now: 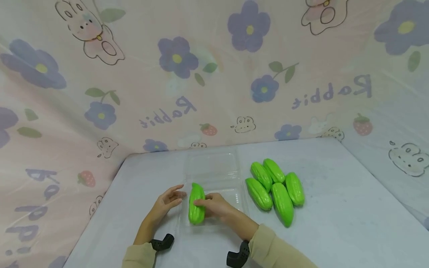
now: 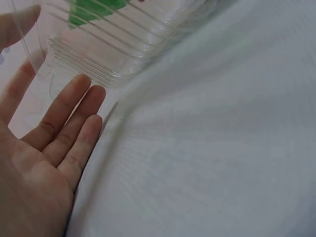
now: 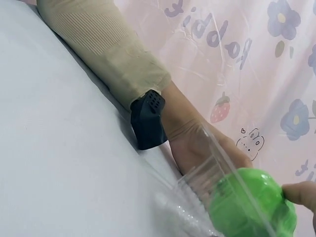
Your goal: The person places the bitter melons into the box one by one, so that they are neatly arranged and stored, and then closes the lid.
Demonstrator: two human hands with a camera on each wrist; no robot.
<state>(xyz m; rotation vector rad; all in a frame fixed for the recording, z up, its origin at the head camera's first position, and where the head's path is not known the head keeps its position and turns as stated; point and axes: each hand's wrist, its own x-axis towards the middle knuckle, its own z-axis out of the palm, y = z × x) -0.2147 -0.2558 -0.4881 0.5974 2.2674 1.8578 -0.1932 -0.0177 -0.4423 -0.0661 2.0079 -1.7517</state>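
Note:
My right hand point(image 1: 217, 207) grips a glossy green gourd-shaped piece point(image 1: 196, 210), its thumb across the near face. The piece stands roughly lengthwise over the left part of a clear plastic clamshell box point(image 1: 240, 203), whose lid point(image 1: 212, 163) lies folded back on the far side. Through the box wall, the left wrist view shows part of the green piece point(image 2: 96, 11). At the box's left side is my left hand point(image 1: 163, 205), fingers extended and loosely spread. Its fingertips point(image 2: 79, 81) are right by the ribbed corner of the box, and its palm holds nothing.
To the right of the box, several similar green pieces point(image 1: 282, 203) lie clustered on the white tabletop point(image 1: 335, 223). A printed curtain point(image 1: 214, 93) rises behind the table and along its sides. Black wrist-worn devices point(image 1: 238, 255) sit at both sleeves.

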